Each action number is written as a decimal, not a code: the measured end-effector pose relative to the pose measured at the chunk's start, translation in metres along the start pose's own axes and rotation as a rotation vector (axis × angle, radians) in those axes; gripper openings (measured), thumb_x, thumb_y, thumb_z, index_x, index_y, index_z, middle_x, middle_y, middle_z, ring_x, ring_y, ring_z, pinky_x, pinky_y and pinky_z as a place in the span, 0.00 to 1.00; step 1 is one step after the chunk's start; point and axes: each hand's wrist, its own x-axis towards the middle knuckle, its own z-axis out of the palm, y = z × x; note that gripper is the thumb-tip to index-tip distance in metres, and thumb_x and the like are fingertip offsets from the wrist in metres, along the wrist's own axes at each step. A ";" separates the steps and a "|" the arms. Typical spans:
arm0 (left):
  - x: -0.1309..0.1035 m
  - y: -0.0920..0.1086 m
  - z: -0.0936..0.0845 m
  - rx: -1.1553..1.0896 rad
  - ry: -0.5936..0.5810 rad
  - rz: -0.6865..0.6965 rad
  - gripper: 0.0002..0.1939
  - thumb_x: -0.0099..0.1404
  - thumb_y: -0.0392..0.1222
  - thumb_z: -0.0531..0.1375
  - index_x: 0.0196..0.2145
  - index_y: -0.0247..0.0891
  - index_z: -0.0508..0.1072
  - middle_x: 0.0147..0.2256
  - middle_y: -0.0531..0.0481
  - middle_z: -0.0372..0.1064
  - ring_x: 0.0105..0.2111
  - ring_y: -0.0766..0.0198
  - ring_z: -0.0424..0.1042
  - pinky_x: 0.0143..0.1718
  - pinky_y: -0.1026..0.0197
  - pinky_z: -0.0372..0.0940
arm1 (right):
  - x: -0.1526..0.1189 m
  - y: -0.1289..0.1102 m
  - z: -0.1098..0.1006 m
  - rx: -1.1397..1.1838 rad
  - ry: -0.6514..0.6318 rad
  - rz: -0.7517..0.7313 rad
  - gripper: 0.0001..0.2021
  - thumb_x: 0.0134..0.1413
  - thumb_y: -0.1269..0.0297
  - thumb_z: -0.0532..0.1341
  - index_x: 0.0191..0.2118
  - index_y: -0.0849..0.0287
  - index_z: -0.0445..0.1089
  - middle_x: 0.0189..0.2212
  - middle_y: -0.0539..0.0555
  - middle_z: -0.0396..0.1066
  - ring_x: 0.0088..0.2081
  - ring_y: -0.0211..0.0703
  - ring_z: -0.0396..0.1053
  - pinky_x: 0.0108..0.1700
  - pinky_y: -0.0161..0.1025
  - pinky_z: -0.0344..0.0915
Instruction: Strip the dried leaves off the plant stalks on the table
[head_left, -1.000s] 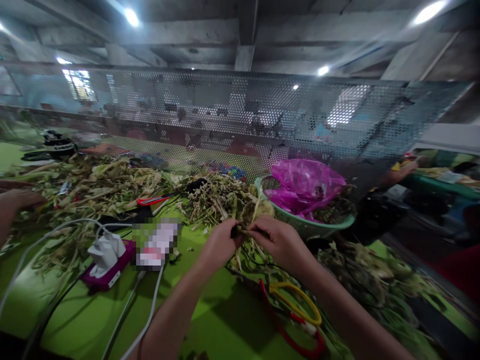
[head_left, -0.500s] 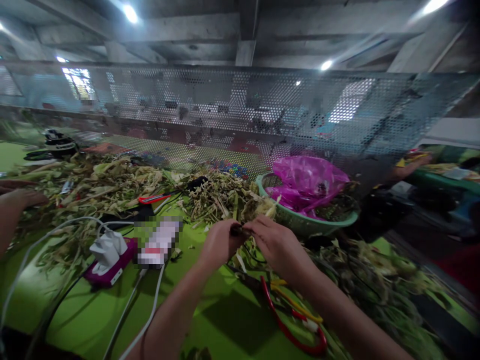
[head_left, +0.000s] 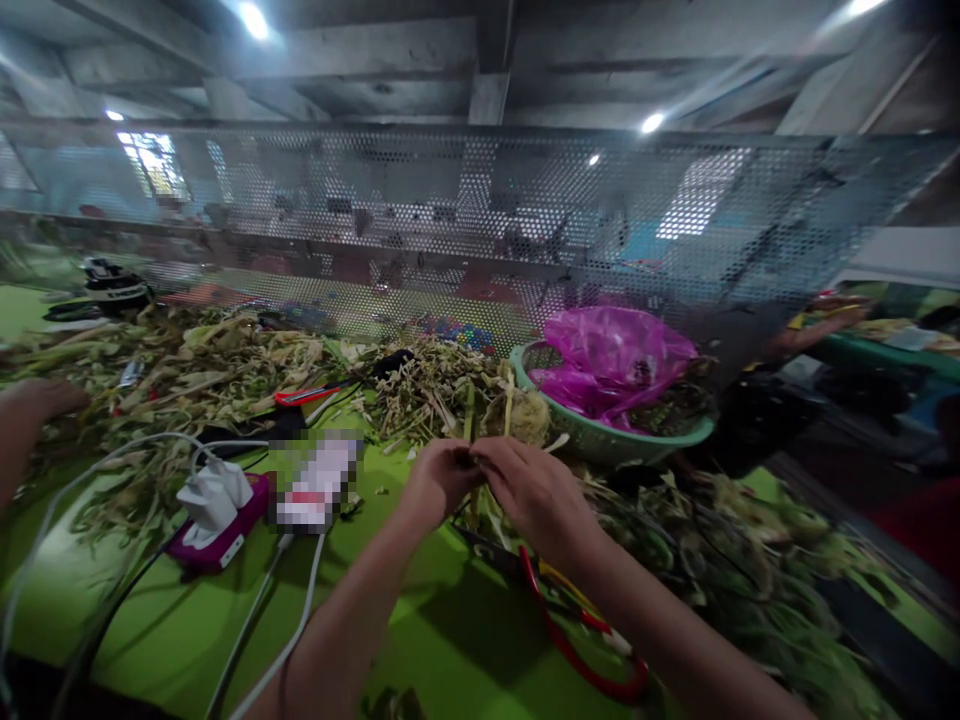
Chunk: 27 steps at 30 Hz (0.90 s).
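My left hand [head_left: 442, 482] and my right hand [head_left: 529, 485] meet fingertip to fingertip over the green table [head_left: 457, 660]. Both are closed on pale green plant stalks [head_left: 470, 412], which stick up from between the fingers and hang below them. Behind the hands lies a heap of dry plant scraps [head_left: 427, 395]. Under my right wrist are red-handled scissors or a similar tool [head_left: 559, 640], partly hidden by the forearm. A green basket [head_left: 645, 450] with a purple plastic bag [head_left: 615, 360] stands behind my right hand.
A purple power strip [head_left: 221, 530] with white plugs and cables, and a blurred phone [head_left: 319, 485], lie left. Another person's hand [head_left: 49, 398] touches the left heap. Green plants [head_left: 750, 570] lie right. A perforated metal screen [head_left: 420, 230] stands behind.
Stalks now rise upright between my hands, where a small dark piece showed before. My right hand has shifted slightly left. The other person's hand at far left has moved a little.
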 end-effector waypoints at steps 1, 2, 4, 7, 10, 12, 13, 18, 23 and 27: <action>0.000 0.002 0.002 -0.022 0.008 -0.017 0.16 0.33 0.43 0.72 0.19 0.32 0.73 0.20 0.52 0.66 0.26 0.65 0.64 0.30 0.63 0.60 | 0.001 0.001 -0.002 0.040 0.045 0.034 0.14 0.56 0.74 0.54 0.47 0.56 0.66 0.40 0.56 0.71 0.39 0.44 0.70 0.41 0.38 0.64; 0.000 0.005 0.003 -0.047 0.019 -0.035 0.17 0.34 0.45 0.72 0.20 0.32 0.74 0.20 0.52 0.67 0.25 0.66 0.64 0.31 0.63 0.60 | 0.003 0.002 -0.005 0.076 0.101 0.066 0.13 0.56 0.73 0.55 0.46 0.56 0.66 0.42 0.56 0.70 0.40 0.43 0.69 0.42 0.38 0.65; -0.001 0.011 0.006 -0.114 0.023 -0.068 0.19 0.35 0.48 0.72 0.22 0.32 0.74 0.21 0.51 0.68 0.25 0.66 0.65 0.32 0.62 0.61 | 0.006 0.006 -0.010 0.122 0.205 0.108 0.11 0.55 0.71 0.56 0.44 0.55 0.67 0.43 0.56 0.68 0.42 0.44 0.68 0.43 0.38 0.65; -0.003 0.014 0.008 -0.164 0.027 -0.103 0.22 0.33 0.50 0.72 0.23 0.32 0.74 0.22 0.50 0.69 0.25 0.67 0.65 0.34 0.61 0.62 | 0.008 0.013 -0.013 0.170 0.227 0.124 0.10 0.56 0.70 0.56 0.43 0.54 0.69 0.41 0.55 0.67 0.43 0.45 0.67 0.44 0.39 0.64; -0.001 0.010 0.008 -0.101 0.031 -0.095 0.22 0.31 0.48 0.73 0.21 0.31 0.73 0.20 0.53 0.66 0.23 0.69 0.63 0.31 0.63 0.61 | 0.008 0.019 -0.011 0.199 0.173 0.147 0.08 0.57 0.69 0.57 0.41 0.54 0.70 0.37 0.54 0.67 0.42 0.45 0.66 0.43 0.40 0.64; 0.000 0.004 0.007 -0.033 -0.007 -0.073 0.21 0.33 0.48 0.73 0.22 0.31 0.73 0.20 0.53 0.64 0.23 0.70 0.60 0.29 0.64 0.59 | 0.007 0.020 -0.010 0.199 0.157 0.154 0.06 0.56 0.69 0.57 0.37 0.55 0.71 0.35 0.54 0.66 0.39 0.44 0.66 0.41 0.39 0.64; 0.001 0.001 0.006 0.007 -0.031 -0.064 0.20 0.35 0.48 0.72 0.23 0.31 0.74 0.20 0.54 0.63 0.23 0.71 0.59 0.28 0.65 0.58 | 0.007 0.020 -0.010 0.197 0.146 0.153 0.04 0.55 0.69 0.58 0.35 0.56 0.71 0.34 0.54 0.66 0.38 0.44 0.66 0.40 0.39 0.63; -0.001 -0.005 0.002 0.231 -0.122 -0.004 0.18 0.44 0.50 0.68 0.23 0.30 0.72 0.19 0.56 0.56 0.21 0.73 0.52 0.23 0.67 0.48 | 0.007 0.014 -0.010 0.149 0.077 0.104 0.03 0.51 0.71 0.60 0.30 0.56 0.71 0.35 0.54 0.66 0.39 0.44 0.65 0.40 0.39 0.62; -0.004 -0.002 0.005 0.198 -0.144 0.006 0.18 0.42 0.49 0.69 0.22 0.30 0.72 0.19 0.56 0.58 0.22 0.73 0.53 0.23 0.67 0.49 | 0.007 0.012 -0.009 0.101 0.028 0.073 0.05 0.50 0.72 0.60 0.30 0.57 0.72 0.36 0.54 0.66 0.39 0.43 0.66 0.40 0.39 0.62; -0.005 0.002 0.008 -0.154 -0.017 -0.080 0.21 0.40 0.49 0.70 0.27 0.31 0.72 0.22 0.53 0.65 0.22 0.72 0.59 0.26 0.66 0.54 | 0.008 0.009 -0.010 0.120 0.171 0.072 0.09 0.54 0.70 0.58 0.41 0.55 0.71 0.43 0.57 0.66 0.46 0.47 0.64 0.49 0.44 0.61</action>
